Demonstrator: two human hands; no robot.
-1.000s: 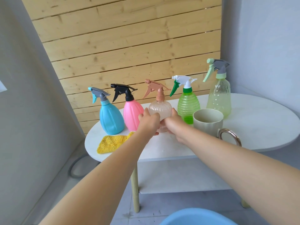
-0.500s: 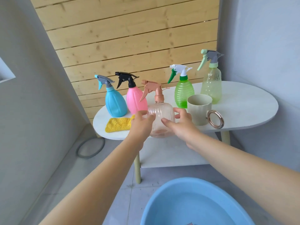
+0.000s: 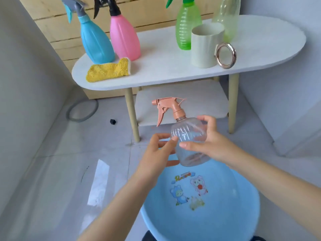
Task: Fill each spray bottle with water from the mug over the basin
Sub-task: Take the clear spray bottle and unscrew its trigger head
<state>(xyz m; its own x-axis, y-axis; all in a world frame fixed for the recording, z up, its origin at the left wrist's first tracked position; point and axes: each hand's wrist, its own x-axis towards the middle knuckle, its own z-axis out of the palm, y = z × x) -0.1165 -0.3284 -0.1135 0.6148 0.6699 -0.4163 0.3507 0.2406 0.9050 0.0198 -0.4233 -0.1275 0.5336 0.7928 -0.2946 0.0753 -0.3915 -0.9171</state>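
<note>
A clear round spray bottle (image 3: 188, 136) with a peach trigger head hangs in the air above the far rim of the light blue basin (image 3: 225, 214). My right hand (image 3: 206, 143) grips its right side, fingers curled round the body. My left hand (image 3: 159, 150) holds its left side with thumb and fingers around it. A pale green mug (image 3: 203, 47) with a gold ring handle stands on the white table (image 3: 165, 70). Blue (image 3: 96, 42), pink (image 3: 124, 39), green (image 3: 185, 25) and pale yellow-green (image 3: 227, 14) spray bottles stand behind it.
A yellow cloth (image 3: 107, 70) lies at the table's front left. The table has wooden legs and a lower shelf (image 3: 182, 106). A grey hose loop (image 3: 81, 112) and a small black piece (image 3: 112, 121) lie on the tiled floor. Grey walls close both sides.
Both hands have lifted the clear bottle off the table and brought it down and toward me, over the basin. My view has tilted downward.
</note>
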